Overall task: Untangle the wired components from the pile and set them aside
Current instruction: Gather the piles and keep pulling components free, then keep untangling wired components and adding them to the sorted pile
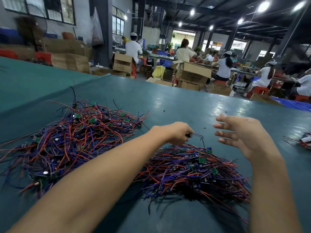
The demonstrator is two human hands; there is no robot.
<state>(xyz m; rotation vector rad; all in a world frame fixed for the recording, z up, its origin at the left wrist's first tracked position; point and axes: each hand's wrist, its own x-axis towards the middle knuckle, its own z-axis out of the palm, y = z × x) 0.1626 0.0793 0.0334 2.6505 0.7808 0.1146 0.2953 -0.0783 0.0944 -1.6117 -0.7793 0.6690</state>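
Two heaps of red, blue and black wires with small green circuit boards lie on the teal table. The bigger tangled pile spreads at the left. A second pile lies in front of me, between my forearms. My left hand hovers over the far edge of that second pile and pinches a small wired component, whose thin dark wires droop towards the pile. My right hand floats just to the right of it, fingers spread and pointing left, holding nothing.
A small bundle of wired parts lies at the table's right edge. Beyond the far edge of the table stand cardboard boxes, red stools and several seated workers at other benches.
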